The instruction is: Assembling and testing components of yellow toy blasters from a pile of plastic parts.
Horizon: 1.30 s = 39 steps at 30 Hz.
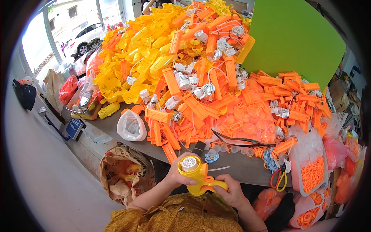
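In front of my chest I hold a yellow gun-shaped plastic housing, with a round white slotted insert in its upper end and an orange ring-like part on its side. My left hand is wrapped round the body of the housing. The fingers of my right hand are closed on its narrow end at the right. Just beyond the housing, a thin white strip and a small blue-and-white packet lie by the table's near edge.
Yellow plastic shells and orange battery-box-like parts with white wired units are heaped across the table. A white bag stands left, above a paper sack on the floor. At right are scissors and a tub of orange rings.
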### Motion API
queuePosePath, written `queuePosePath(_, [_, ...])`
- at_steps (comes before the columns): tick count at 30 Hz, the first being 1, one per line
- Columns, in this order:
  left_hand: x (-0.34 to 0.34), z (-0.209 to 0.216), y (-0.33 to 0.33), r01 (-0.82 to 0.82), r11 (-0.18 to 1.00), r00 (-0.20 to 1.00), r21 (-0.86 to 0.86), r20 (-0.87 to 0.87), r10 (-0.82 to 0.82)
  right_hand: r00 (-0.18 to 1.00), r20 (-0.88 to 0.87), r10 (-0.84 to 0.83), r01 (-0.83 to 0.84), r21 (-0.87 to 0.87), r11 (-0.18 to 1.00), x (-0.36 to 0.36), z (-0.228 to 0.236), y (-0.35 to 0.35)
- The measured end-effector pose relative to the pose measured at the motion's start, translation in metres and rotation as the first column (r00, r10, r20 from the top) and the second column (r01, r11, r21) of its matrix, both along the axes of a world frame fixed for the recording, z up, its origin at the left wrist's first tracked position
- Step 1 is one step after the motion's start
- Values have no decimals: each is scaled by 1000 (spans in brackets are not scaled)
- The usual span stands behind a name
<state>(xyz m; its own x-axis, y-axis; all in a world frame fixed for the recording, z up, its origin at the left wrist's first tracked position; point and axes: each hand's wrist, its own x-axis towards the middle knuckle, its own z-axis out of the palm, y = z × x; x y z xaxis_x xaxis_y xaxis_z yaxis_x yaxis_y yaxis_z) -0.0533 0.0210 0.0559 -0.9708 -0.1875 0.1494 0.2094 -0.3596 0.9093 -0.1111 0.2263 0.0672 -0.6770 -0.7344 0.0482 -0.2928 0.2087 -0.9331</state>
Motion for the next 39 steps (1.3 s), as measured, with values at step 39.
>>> queuePosePath(39, [14,-18,1,2,994,999,110,53,-8,999,-12,51,-51,37,998,4,-13,1])
